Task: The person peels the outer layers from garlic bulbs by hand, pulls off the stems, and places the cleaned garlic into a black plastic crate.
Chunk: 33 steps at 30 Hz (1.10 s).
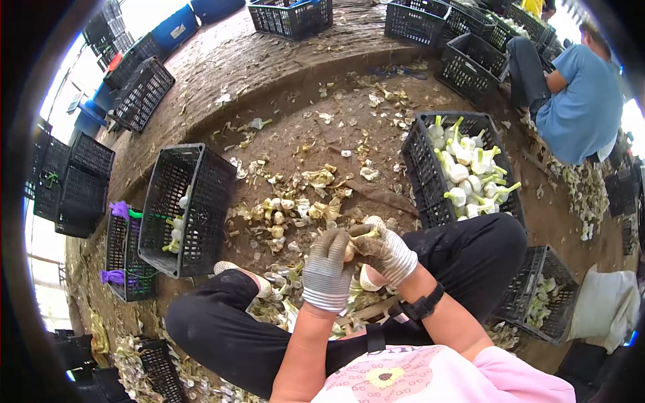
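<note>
My left hand (326, 263) and my right hand (385, 251), both in grey-and-white work gloves, meet in front of my lap. Between them is a garlic bulb (349, 253), mostly covered by the gloved fingers, which are closed on it from both sides. Just beyond my hands, several unpeeled garlic bulbs (279, 216) lie on the ground among dry skins. To the right stands a black crate (430, 195) filled with white garlic bulbs (463, 171) with short green stems. A tilted black crate (208, 208) on the left holds a few more bulbs.
Loose skins (289, 305) litter the ground around my legs. Another crate (537, 289) with trimmings stands at right, beside a white sack (608, 305). A co-worker in a blue shirt (581, 101) sits at the upper right near more black crates (474, 67).
</note>
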### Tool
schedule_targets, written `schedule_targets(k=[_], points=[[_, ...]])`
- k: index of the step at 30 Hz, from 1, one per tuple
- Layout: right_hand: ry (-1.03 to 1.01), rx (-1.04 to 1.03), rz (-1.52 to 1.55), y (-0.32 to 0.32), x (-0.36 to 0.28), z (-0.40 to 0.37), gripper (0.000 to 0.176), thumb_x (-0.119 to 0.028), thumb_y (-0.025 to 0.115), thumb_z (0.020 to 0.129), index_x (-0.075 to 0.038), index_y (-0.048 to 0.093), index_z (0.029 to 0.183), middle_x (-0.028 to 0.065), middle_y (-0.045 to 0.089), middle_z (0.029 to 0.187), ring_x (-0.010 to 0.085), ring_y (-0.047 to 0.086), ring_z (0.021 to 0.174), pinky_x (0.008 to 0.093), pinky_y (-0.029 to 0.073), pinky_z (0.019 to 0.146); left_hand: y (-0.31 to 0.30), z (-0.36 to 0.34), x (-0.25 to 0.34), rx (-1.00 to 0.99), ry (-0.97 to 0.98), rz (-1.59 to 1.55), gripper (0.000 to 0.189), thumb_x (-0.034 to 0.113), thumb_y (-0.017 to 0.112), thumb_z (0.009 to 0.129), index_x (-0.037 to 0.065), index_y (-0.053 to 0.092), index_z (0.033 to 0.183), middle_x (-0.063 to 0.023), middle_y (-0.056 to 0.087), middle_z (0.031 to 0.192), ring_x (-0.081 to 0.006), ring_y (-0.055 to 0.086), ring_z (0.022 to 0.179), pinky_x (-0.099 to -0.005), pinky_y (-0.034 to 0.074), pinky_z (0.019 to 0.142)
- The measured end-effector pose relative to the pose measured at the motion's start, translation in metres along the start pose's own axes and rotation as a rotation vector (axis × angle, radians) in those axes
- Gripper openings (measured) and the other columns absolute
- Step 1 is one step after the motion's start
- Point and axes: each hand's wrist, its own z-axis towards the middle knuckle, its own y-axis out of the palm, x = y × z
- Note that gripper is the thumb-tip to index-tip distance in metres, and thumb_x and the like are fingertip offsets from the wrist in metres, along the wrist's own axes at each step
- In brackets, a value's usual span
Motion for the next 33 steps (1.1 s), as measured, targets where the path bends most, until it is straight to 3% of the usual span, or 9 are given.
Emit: schedule_targets(k=[7,8,12,17,19,23,29,30,33], points=[[0.092,0.013,-0.15,0.007,-0.001,-0.001,0.04,-0.01,0.075,0.068,-0.004,0.054,0.101,0.0065,0.06,0.094,0.0142,0.059,0.083,0.0264,0.05,0.073,-0.011,0.0,-0.004,-0.032,-0.06,-0.1,0.05,0.003,0.07,0.06,0.005,0.049,0.106,-0.0169,0.052,0.105,-0.0363,0.055,0.088,-0.0398,0.048,0.075],[0.089,0.015,-0.188,0.013,-0.007,-0.005,0.04,-0.01,0.075,0.068,-0.004,0.054,0.101,0.0069,0.06,0.095,0.0141,0.059,0.083,0.0262,0.05,0.073,-0.012,0.001,-0.004,-0.035,-0.098,-0.154,0.05,0.004,0.073,0.06,0.004,0.05,0.104,-0.0145,0.052,0.104,-0.0294,0.057,0.088,-0.0353,0.048,0.076],[-0.016,-0.046,-0.559,0.017,-0.021,-0.008,0.033,-0.009,0.072,0.07,0.0,0.056,0.097,0.0047,0.059,0.079,0.0096,0.055,0.066,0.0222,0.046,0.058,-0.007,-0.012,-0.01,-0.092,-0.569,-0.907,0.055,0.002,0.077,0.06,0.0,0.047,0.105,-0.0085,0.054,0.097,-0.0128,0.054,0.084,-0.0247,0.047,0.076],[-0.034,-0.1,-0.578,0.026,-0.032,-0.022,0.026,-0.009,0.069,0.072,0.001,0.06,0.094,0.0026,0.059,0.072,0.007,0.051,0.059,0.0207,0.042,0.051,-0.006,-0.018,-0.008,-0.064,-0.734,-1.492,0.046,0.016,0.069,0.069,0.001,0.048,0.108,-0.0111,0.058,0.089,-0.0183,0.06,0.068,-0.0304,0.053,0.063],[-0.006,-0.082,-0.464,0.016,-0.024,-0.018,0.029,-0.009,0.071,0.07,0.0,0.06,0.095,0.0031,0.06,0.081,0.0088,0.054,0.07,0.0228,0.044,0.063,-0.008,-0.017,-0.007,-0.081,-0.751,-1.665,0.046,0.016,0.067,0.07,0.001,0.048,0.109,-0.0111,0.058,0.09,-0.0185,0.06,0.068,-0.0306,0.053,0.062],[-0.01,0.017,-0.305,0.016,-0.025,-0.023,0.025,-0.009,0.067,0.074,0.001,0.06,0.097,0.0046,0.062,0.088,0.011,0.057,0.079,0.0245,0.046,0.071,-0.007,-0.009,0.006,-0.026,-0.582,-1.303,0.043,0.003,0.063,0.074,0.002,0.045,0.114,-0.0084,0.051,0.105,-0.0145,0.051,0.095,-0.0269,0.043,0.084],[-0.264,-0.029,-0.819,0.022,-0.035,-0.028,0.022,-0.004,0.065,0.073,-0.001,0.058,0.094,0.0028,0.061,0.087,0.0074,0.052,0.078,0.0238,0.045,0.07,-0.005,-0.009,0.005,-0.043,-0.59,-1.123,0.052,-0.003,0.065,0.07,0.002,0.043,0.117,-0.0075,0.052,0.104,-0.0141,0.051,0.095,-0.0263,0.042,0.085],[-0.343,0.006,-1.028,0.02,-0.036,-0.027,0.023,0.001,0.065,0.072,0.0,0.057,0.093,0.0035,0.061,0.086,0.0076,0.053,0.078,0.0232,0.045,0.071,-0.006,-0.006,0.005,-0.077,-0.598,-1.23,0.051,0.0,0.066,0.07,0.001,0.044,0.116,-0.008,0.052,0.104,-0.0149,0.052,0.094,-0.0272,0.043,0.083],[-0.229,-0.046,-0.637,0.024,-0.04,-0.032,0.024,0.001,0.065,0.072,0.0,0.058,0.095,0.0052,0.061,0.087,0.0106,0.056,0.081,0.0244,0.046,0.071,-0.014,-0.008,0.005,-0.167,-0.629,-1.548,0.049,0.007,0.068,0.07,0.001,0.048,0.114,-0.0095,0.054,0.105,-0.0173,0.056,0.091,-0.0298,0.049,0.078]])
